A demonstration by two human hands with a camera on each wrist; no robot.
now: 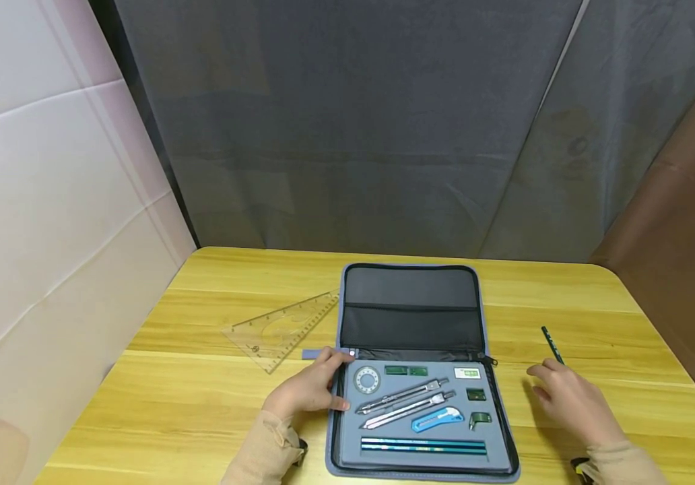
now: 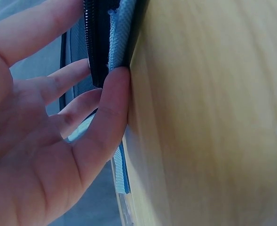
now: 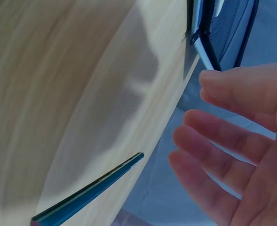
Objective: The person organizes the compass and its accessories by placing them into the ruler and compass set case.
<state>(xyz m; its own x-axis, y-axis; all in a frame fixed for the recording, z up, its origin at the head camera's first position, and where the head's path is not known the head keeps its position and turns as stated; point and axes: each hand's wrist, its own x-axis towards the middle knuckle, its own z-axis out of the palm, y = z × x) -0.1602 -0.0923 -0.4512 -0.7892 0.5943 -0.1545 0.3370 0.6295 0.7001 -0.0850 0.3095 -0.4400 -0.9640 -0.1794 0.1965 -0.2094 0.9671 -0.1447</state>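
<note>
An unzipped grey-blue zip case point(image 1: 423, 470) lies spread on the table, its lid folded back. In its grey tray sit two metal compasses point(image 1: 402, 397), a blue utility knife point(image 1: 438, 419), pencils point(image 1: 423, 446), a white eraser point(image 1: 467, 373), a round dial-like piece point(image 1: 367, 380) and small green parts. My left hand point(image 1: 308, 389) rests on the case's left edge, fingers loosely bent; in the left wrist view a fingertip touches the cloth rim. My right hand point(image 1: 574, 404) hovers beside a dark green pencil point(image 1: 552, 345) on the table, its relaxed fingers holding nothing.
A clear set square point(image 1: 287, 330) lies left of the case, one corner against the lid. A zipper pull point(image 1: 490, 361) sticks out on the right near the hinge. A grey curtain point(image 1: 347, 135) stands behind the wooden table point(image 1: 166, 391).
</note>
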